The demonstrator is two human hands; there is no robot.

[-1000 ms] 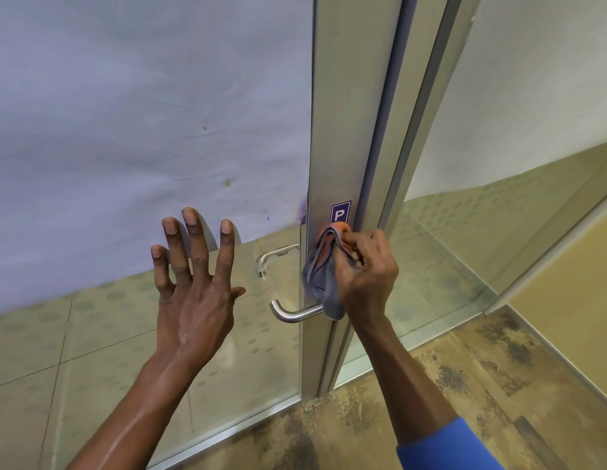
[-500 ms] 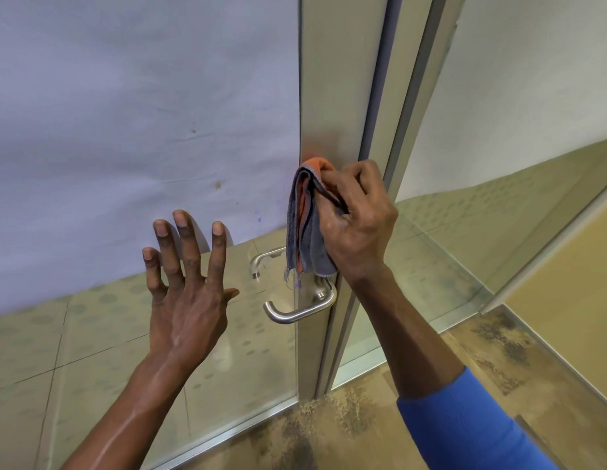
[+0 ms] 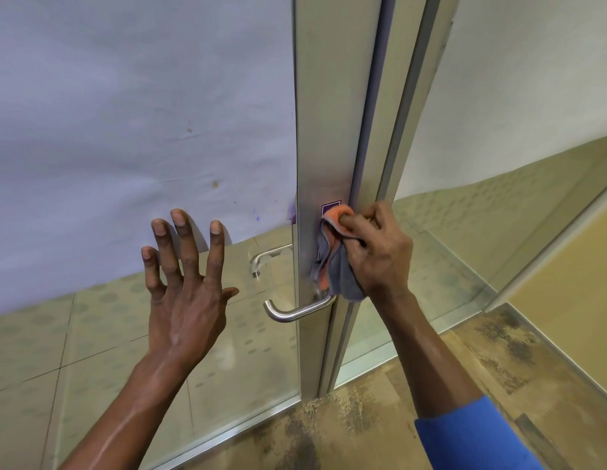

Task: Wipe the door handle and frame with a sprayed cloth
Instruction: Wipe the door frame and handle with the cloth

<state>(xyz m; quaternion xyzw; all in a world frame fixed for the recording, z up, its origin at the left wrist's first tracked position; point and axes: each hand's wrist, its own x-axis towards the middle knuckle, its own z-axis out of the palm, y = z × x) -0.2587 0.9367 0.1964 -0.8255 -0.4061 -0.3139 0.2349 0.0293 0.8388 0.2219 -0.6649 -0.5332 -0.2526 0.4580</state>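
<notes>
A grey and orange cloth (image 3: 336,262) is pressed against the aluminium door frame (image 3: 324,130), gripped in my right hand (image 3: 376,252). The cloth covers most of a small purple sticker (image 3: 330,204) on the frame. Just below the cloth a silver lever handle (image 3: 295,308) sticks out to the left. A second handle (image 3: 266,257) shows through the glass on the far side. My left hand (image 3: 185,286) rests flat on the glass door pane (image 3: 248,361) with its fingers spread, holding nothing.
White paper sheeting (image 3: 126,113) covers the upper glass behind the door. A second glass panel (image 3: 498,215) stands to the right of the frame. The floor (image 3: 380,418) under me is mottled brown, with a tan wall (image 3: 573,276) at the right.
My right hand slid the cloth up the frame from the handle, then back down to the purple sticker. My left hand stayed flat on the glass.
</notes>
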